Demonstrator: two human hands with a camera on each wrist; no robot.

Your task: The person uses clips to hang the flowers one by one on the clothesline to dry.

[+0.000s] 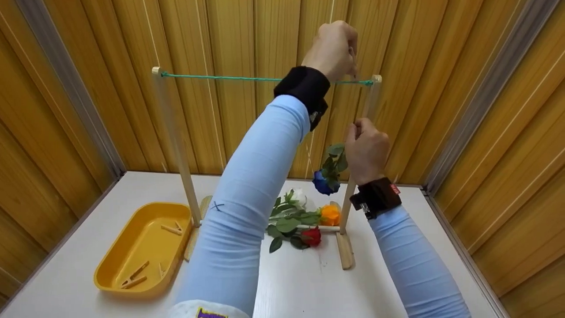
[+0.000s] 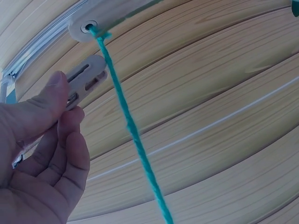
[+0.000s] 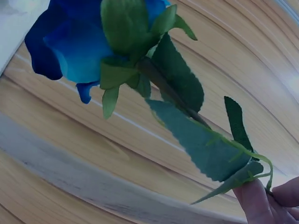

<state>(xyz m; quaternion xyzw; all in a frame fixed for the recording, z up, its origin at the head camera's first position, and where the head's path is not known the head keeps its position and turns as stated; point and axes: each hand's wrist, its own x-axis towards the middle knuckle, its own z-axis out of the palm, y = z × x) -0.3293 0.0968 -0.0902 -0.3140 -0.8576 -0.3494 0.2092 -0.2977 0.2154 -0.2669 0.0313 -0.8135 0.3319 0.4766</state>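
Note:
My left hand [image 1: 332, 49] is raised at the right end of the green cord [image 1: 229, 78]. In the left wrist view its thumb and fingers pinch a wooden clothespin [image 2: 89, 77], whose free end points at the cord near the knot. Lower down, beside the right post [image 1: 373, 99], my right hand [image 1: 368, 152] holds an artificial blue rose [image 1: 325, 182] head down. The right wrist view shows thumb and fingers pinching the rose's green stem [image 3: 268, 184] beyond the leaves.
White, orange [image 1: 330, 215] and red [image 1: 312, 237] artificial roses lie on the white table [image 1: 300, 282] under the cord. At left stands a yellow tray [image 1: 102, 265] with several clothespins. The left post [image 1: 176, 141] rises next to it. Wood-look panels enclose the table.

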